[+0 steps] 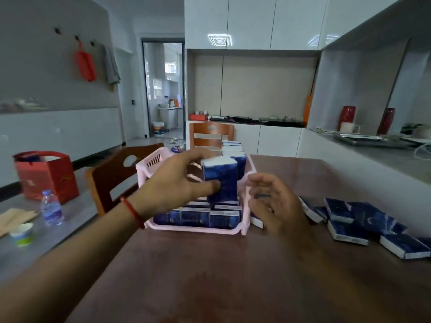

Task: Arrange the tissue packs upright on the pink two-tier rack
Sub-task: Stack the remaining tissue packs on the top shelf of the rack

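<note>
The pink two-tier rack (149,163) stands on the brown table in the middle. My left hand (177,183) grips a dark blue tissue pack (221,178) upright at the front of the upper tier. Behind it more packs (233,149) stand on that tier. A row of packs (198,217) stands in the lower tier. My right hand (272,201) hovers beside the rack's right end, fingers loosely curled and holding nothing. Several loose packs (359,220) lie flat on the table to the right.
Two wooden chairs (109,173) stand behind and left of the rack. On the grey table at left are a red gift bag (46,176), a water bottle (50,208) and a small cup (22,234). A white counter (349,164) runs along the right.
</note>
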Demonstrator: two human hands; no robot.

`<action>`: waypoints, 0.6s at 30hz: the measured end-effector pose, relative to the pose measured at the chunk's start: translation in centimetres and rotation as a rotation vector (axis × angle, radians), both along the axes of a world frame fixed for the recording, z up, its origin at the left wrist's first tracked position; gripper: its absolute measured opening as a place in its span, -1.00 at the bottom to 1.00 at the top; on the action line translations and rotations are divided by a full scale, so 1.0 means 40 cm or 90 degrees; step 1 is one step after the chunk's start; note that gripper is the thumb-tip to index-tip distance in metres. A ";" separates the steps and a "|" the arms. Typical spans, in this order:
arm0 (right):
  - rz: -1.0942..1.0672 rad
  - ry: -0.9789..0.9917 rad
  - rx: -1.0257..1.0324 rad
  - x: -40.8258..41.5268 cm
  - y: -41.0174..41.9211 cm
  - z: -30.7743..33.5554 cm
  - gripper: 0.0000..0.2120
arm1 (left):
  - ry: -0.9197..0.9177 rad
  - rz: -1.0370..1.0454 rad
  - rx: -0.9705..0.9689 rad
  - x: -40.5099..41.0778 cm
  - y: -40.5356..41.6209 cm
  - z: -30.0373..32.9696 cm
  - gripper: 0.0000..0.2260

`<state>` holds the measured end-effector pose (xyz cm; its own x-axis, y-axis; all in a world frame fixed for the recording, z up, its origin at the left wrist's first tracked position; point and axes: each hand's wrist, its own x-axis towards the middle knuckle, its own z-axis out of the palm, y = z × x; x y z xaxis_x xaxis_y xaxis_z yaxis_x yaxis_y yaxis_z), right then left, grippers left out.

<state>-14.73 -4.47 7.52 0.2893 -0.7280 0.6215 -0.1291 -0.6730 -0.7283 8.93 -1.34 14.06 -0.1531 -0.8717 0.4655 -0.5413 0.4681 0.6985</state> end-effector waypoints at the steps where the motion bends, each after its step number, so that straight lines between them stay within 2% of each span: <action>1: -0.059 -0.008 -0.029 0.015 -0.008 0.006 -0.69 | 0.017 0.026 -0.013 0.027 -0.019 0.028 -0.63; 3: -0.160 -0.018 -0.111 0.045 -0.027 0.027 -0.71 | 0.036 0.065 -0.020 0.076 -0.067 0.076 -0.66; 6: -0.213 -0.035 -0.169 0.079 -0.074 0.066 -0.70 | 0.023 0.099 0.035 0.122 -0.165 0.102 -0.64; 10: -0.246 -0.095 -0.139 0.102 -0.147 0.116 -0.74 | -0.037 0.118 0.113 0.130 -0.291 0.090 -0.61; 18: -0.248 -0.135 -0.058 0.096 -0.212 0.103 -0.76 | -0.016 0.067 0.222 0.097 -0.406 0.086 -0.60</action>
<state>-10.88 -12.95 11.62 -0.1366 -0.6974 0.7036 -0.2400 -0.6658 -0.7065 12.82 -17.57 17.50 -0.0609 -0.9889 0.1353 -0.5929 0.1449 0.7922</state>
